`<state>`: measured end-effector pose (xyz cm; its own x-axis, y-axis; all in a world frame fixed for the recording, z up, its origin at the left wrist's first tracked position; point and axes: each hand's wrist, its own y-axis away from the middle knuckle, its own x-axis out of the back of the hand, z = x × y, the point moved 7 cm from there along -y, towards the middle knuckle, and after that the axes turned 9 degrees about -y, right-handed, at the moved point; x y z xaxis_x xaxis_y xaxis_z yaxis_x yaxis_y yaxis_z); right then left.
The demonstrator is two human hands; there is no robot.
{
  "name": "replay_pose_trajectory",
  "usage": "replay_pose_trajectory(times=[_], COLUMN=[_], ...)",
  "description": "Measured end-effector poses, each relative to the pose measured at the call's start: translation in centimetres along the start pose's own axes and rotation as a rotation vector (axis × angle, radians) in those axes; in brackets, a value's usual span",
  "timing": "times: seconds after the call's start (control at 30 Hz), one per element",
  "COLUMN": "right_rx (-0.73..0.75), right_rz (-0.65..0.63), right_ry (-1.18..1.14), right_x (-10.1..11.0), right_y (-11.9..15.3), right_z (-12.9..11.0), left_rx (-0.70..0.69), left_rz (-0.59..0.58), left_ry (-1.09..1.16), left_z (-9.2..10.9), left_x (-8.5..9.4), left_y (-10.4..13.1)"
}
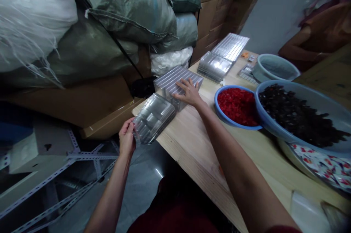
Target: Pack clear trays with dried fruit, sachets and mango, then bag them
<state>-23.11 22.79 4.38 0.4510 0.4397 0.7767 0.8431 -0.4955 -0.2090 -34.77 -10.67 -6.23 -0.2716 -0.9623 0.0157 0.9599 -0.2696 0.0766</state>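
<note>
My left hand grips the near-left edge of a clear plastic blister tray stack at the table's left corner, fingers closed on it. Part of that stack overhangs the table edge. My right hand lies with fingers spread on top of a second stack of clear ribbed plastic packs, just behind the first. The two stacks touch or nearly touch. How many pieces the left fingers pinch cannot be made out.
More clear plastic packs stand farther back on the wooden table. To the right are a blue bowl of red pieces, a larger basin of dark pieces and a pale tub. Stuffed sacks line the left; a person sits at far right.
</note>
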Motion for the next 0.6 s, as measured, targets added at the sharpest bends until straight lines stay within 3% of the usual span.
replay_pose_trajectory(times=[0.1, 0.2, 0.33, 0.4, 0.5, 0.6], right_rx=[-0.047, -0.168, -0.453, -0.612, -0.684, -0.71], right_rz=[0.093, 0.236, 0.213, 0.194, 0.263, 0.375], right_ry=[-0.2, -0.485, -0.964, -1.129, -1.161, -1.045], right_x=[1.1, 1.3, -3.6, -6.5, -7.7, -6.0], right_y=[2.6, 10.4, 24.3, 29.4, 32.1, 31.0], right_z=[-0.8, -1.8, -4.6, -6.1, -6.6, -3.8], left_rx=[0.03, 0.049, 0.042, -0.002, -0.136, -0.316], left_rz=[-0.032, -0.078, -0.146, -0.188, -0.302, -0.398], left_ry=[-0.014, -0.016, -0.113, -0.194, -0.268, -0.283], left_z=[-0.1, -0.5, -0.9, -0.6, 0.7, 2.4], left_x=[-0.4, -0.7, -1.5, -2.5, -6.0, -10.9], left_y=[1.1, 2.8, 6.8, 9.4, 13.0, 14.9])
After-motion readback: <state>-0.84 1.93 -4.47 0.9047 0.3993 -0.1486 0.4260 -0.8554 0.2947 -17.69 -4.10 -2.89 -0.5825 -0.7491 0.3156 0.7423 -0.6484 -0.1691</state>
